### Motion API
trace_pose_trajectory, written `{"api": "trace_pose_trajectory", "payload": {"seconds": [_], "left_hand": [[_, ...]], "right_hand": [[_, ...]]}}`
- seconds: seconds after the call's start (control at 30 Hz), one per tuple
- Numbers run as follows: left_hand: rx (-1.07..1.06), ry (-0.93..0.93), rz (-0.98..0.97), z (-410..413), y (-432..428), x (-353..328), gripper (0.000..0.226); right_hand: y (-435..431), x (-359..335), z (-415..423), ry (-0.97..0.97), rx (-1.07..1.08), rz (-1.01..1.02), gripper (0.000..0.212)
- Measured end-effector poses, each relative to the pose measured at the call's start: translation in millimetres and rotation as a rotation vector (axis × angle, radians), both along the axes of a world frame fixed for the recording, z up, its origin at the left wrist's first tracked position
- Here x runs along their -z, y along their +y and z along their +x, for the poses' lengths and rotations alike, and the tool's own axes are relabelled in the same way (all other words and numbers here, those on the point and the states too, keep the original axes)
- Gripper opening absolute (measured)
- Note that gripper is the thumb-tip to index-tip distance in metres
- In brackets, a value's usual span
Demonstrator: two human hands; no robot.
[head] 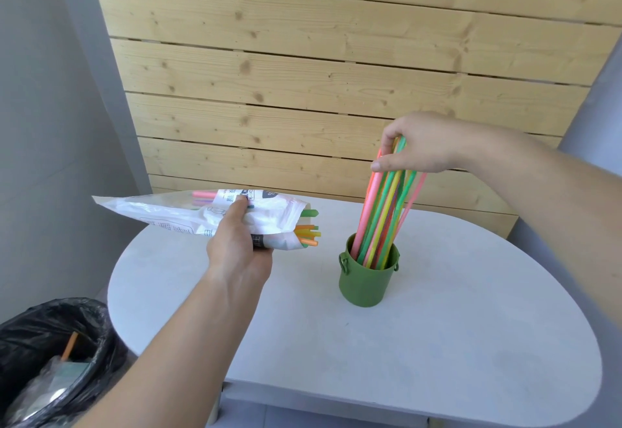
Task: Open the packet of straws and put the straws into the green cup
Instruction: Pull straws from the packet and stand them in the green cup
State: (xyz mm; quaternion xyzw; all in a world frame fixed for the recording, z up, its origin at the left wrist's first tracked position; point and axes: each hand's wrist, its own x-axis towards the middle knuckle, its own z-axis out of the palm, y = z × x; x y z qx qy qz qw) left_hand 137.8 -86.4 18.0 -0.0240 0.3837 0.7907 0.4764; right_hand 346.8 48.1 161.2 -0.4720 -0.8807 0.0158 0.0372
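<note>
A green cup (365,284) with small side handles stands upright on the white table (437,343). A bunch of coloured straws (383,215) stands in it, lower ends inside the cup. My right hand (417,145) grips the tops of those straws from above. My left hand (240,242) holds a clear printed straw packet (188,210) level above the table's left part. The packet's open end points right, toward the cup, and several straw tips (309,234) in green, yellow and orange poke out of it.
A bin lined with a black bag (50,357) sits on the floor at the lower left, with rubbish inside. A wooden plank wall (303,74) rises right behind the table. A grey wall (50,125) lies to the left.
</note>
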Motion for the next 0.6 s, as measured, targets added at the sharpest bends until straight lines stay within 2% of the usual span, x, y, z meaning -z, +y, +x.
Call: {"api": "trace_pose_trajectory", "payload": {"seconds": [0.23,0.37,0.5,0.6], "left_hand": [[0.008,0.007,-0.005,2,-3,-5,0.041],[0.015,0.006,0.001,4,-4,-8,0.041],[0.018,0.009,0.018,6,-6,-10,0.042],[0.024,0.021,0.032,6,-8,-13,0.041]], "right_hand": [[-10,5,2,0.054,0.041,0.214,0.057],[-19,10,8,0.127,0.03,0.276,0.063],[-29,16,14,0.164,0.06,0.415,0.06],[-43,25,16,0.369,0.007,0.562,0.047]]}}
